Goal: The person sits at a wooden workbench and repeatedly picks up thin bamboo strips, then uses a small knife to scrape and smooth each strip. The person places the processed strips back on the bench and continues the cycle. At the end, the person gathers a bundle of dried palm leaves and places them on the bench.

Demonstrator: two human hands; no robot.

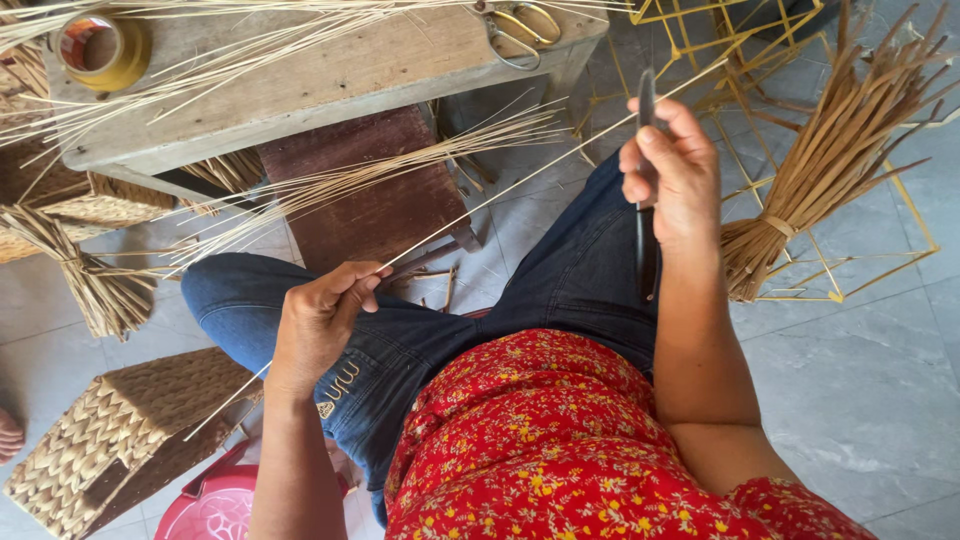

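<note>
I wear a red top point(560, 450), its cloth printed all over with small yellow and white flowers on thin green stems. It covers my chest and belly at the six o'clock edge of my view, and its sleeve ends short at my right shoulder, towards five o'clock, so both my forearms are bare. Below the top come dark blue denim jeans point(420, 340), faded paler along the thighs, with heavy seams. On the left hip, towards seven o'clock, the pocket carries curved stitching in pale gold thread point(340, 380) and a small patch beneath it. My wrists and fingers point(655, 150) carry no rings, bands or watch.
</note>
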